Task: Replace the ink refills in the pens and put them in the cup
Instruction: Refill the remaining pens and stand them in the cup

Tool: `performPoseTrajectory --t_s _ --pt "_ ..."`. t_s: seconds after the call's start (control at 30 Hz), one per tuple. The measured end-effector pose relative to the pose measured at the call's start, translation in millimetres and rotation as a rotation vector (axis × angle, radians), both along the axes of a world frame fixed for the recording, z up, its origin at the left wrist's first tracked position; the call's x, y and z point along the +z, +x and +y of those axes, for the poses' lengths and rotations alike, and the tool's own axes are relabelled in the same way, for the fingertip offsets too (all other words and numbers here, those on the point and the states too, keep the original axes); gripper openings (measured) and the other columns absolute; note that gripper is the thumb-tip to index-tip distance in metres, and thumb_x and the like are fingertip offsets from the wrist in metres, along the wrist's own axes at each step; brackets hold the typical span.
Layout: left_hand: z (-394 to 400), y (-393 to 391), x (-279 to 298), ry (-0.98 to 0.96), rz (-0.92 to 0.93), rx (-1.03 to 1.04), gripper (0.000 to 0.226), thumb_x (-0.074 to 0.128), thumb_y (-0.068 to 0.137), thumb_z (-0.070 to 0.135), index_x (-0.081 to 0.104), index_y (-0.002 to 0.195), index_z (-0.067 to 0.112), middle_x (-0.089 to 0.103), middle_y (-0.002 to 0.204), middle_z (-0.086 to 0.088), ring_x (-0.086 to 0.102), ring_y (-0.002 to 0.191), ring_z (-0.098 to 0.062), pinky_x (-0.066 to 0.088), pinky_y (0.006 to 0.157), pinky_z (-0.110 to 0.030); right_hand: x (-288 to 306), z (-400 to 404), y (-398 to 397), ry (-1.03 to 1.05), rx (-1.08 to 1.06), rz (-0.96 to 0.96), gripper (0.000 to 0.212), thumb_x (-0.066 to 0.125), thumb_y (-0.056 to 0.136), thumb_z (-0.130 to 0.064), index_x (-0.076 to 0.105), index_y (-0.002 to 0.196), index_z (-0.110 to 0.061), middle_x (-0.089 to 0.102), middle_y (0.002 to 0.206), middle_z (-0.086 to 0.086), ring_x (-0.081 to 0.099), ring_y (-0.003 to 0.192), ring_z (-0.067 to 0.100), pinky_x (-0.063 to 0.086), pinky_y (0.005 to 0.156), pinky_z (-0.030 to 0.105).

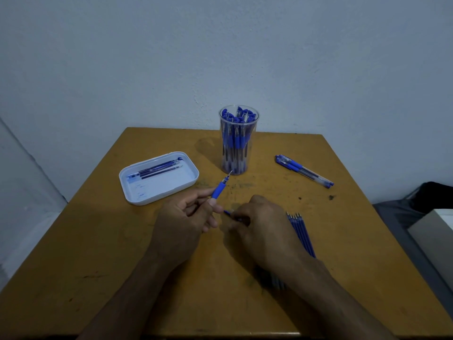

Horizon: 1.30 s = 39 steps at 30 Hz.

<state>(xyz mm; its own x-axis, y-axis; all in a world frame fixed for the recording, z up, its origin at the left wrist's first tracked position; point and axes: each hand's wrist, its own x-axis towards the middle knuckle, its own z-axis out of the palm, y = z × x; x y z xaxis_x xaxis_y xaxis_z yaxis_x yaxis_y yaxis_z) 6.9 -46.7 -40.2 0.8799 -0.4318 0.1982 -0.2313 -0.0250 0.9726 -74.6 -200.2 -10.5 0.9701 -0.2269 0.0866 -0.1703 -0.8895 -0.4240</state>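
Nearest me, my right hand (255, 224) curls its fingers around a small blue piece (227, 212) low over the table (98, 278); I take it for the cap, though most of it is hidden. Just right of that hand lies the row of new refills (301, 231). My left hand (186, 217) pinches the pen (219, 190) by its blue grip, the bare tip pointing up toward the cup (237, 141). To finish this step well, I would keep the pen steady in the left hand and bring the cap straight along its line (no angle, or it jams). Farther off, the white tray (137, 190) holds the used refills, the cup already stands full of pens, and more pens (304, 170) wait at far right.
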Motion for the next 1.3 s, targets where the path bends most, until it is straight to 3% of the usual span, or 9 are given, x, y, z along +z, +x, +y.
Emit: performPoseTrajectory --t_s 0.1,0.17,0.23,0.57,0.67,0.77,1.0,1.13,1.3 --pt "-0.2 -3.9 1.4 -0.03 -0.012 -0.025 0.022 0.061 0.098 0.014 0.069 0.115 0.025 0.075 0.084 -0.005 0.064 0.057 -0.02 0.052 0.051 -0.026 4.3 -8.3 0.0 0.468 -0.07 -0.226 0.018 0.062 0.099 -0.036 0.074 0.111 -0.029 0.068 0.094 -0.013 0.06 0.077 -0.001 0.042 0.064 0.013" --pt "-1.0 -7.5 1.7 -0.017 -0.033 -0.043 0.022 0.062 0.094 0.023 0.07 0.114 0.029 0.073 0.08 -0.005 0.059 0.052 -0.015 0.047 0.048 -0.022 7.7 -9.4 0.1 0.875 -0.101 -0.281 0.019 0.062 0.098 -0.037 0.077 0.105 -0.028 0.071 0.083 -0.003 0.055 0.056 0.002 0.04 0.05 0.017" --pt "-2.0 -9.7 1.6 0.009 -0.051 -0.059 0.024 0.062 0.091 0.029 0.07 0.114 0.033 0.073 0.077 -0.003 0.056 0.052 -0.008 0.045 0.049 -0.021 8.4 -6.6 0.3 1.072 -0.131 -0.291 0.019 0.064 0.097 -0.033 0.079 0.101 -0.023 0.071 0.08 0.005 0.047 0.048 0.01 0.035 0.041 0.024" --pt "-2.1 -8.5 -2.0 0.078 -0.086 -0.049 0.027 0.066 0.096 0.015 0.07 0.111 0.037 0.072 0.074 0.004 0.065 0.066 -0.004 0.047 0.059 -0.016 9.8 -7.4 4.6 1.182 -0.202 -0.477 0.023 0.049 0.106 -0.022 0.064 0.108 -0.005 0.076 0.095 0.01 0.059 0.057 0.017 0.042 0.039 0.026" --pt "-2.3 -8.3 -2.1 0.092 -0.095 -0.05 0.027 0.065 0.097 0.013 0.07 0.112 0.034 0.072 0.074 0.004 0.065 0.067 -0.003 0.048 0.059 -0.014 6.9 -3.1 4.2 1.248 -0.2 -0.47 0.011 0.06 0.1 -0.01 0.065 0.108 -0.004 0.076 0.094 0.011 0.062 0.068 0.018 0.049 0.044 0.027" --pt "-1.7 -6.7 -3.9 0.117 -0.089 -0.057 0.027 0.065 0.097 0.015 0.071 0.112 0.037 0.073 0.076 0.003 0.068 0.071 -0.008 0.052 0.064 -0.021 6.4 -4.2 4.0 1.265 -0.241 -0.508 0.01 0.063 0.095 0.001 0.066 0.102 -0.005 0.075 0.09 0.011 0.063 0.074 0.019 0.051 0.047 0.026" --pt "0.2 -3.1 -6.6 0.186 -0.125 -0.027 0.027 0.064 0.098 0.018 0.069 0.111 0.041 0.071 0.077 0.002 0.067 0.076 -0.02 0.058 0.075 -0.045 20.2 -39.2 4.0 1.306 -0.447 -0.69 0.013 0.059 0.099 -0.003 0.066 0.104 -0.013 0.068 0.082 0.003 0.065 0.069 0.012 0.054 0.055 0.027" --pt "-0.5 -1.2 -8.8 0.204 -0.129 -0.007 0.026 0.064 0.098 0.02 0.068 0.111 0.042 0.071 0.076 0.004 0.067 0.076 -0.021 0.058 0.078 -0.048 21.4 -54.8 -7.3 1.013 -0.397 -0.415 0.012 0.065 0.096 -0.007 0.074 0.101 -0.014 0.07 0.074 -0.003 0.064 0.062 0.008 0.05 0.055 0.025" --pt "-2.5 -4.0 -9.4 0.225 -0.142 -0.018 0.025 0.063 0.098 0.02 0.068 0.113 0.04 0.071 0.076 0.004 0.067 0.076 -0.02 0.057 0.075 -0.043 17.6 -61.3 -22.1 0.463 -0.322 -0.074 0.007 0.073 0.093 -0.024 0.076 0.096 -0.029 0.073 0.081 -0.01 0.067 0.074 0.005 0.049 0.057 0.019"
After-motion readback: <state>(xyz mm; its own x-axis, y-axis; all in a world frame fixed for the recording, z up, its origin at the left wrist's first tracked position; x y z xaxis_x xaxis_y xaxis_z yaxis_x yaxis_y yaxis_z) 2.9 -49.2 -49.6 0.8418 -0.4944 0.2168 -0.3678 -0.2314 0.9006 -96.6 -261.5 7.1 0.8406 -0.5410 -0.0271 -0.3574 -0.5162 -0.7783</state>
